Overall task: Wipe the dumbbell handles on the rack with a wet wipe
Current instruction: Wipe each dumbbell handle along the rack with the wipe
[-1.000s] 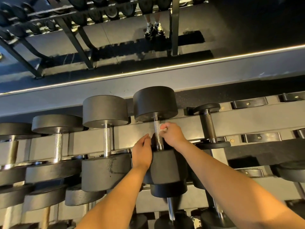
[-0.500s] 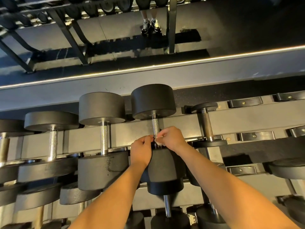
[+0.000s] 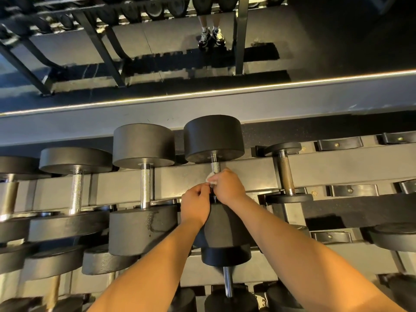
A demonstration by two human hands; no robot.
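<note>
A large black dumbbell [image 3: 213, 138] lies on the top tier of the rack [image 3: 180, 179], its knurled steel handle [image 3: 215, 166] running toward me. My right hand [image 3: 228, 186] grips the near part of that handle with a white wet wipe [image 3: 211, 177] bunched under its fingers. My left hand [image 3: 195, 204] sits just left of the handle, its fingertips pinching at the wipe's edge beside the right hand. The lower part of the handle is hidden by both hands.
More black dumbbells [image 3: 144, 145] fill the rack to the left. A small rusty-handled dumbbell [image 3: 284, 170] sits to the right, then empty saddles [image 3: 340, 143]. A lower tier holds further dumbbells [image 3: 226, 253]. A mirror behind reflects a person's shoes [image 3: 210, 37].
My right hand slid down the handle toward me, then back up a little with the wipe. My left hand closed in and its fingertips now meet the wipe.
</note>
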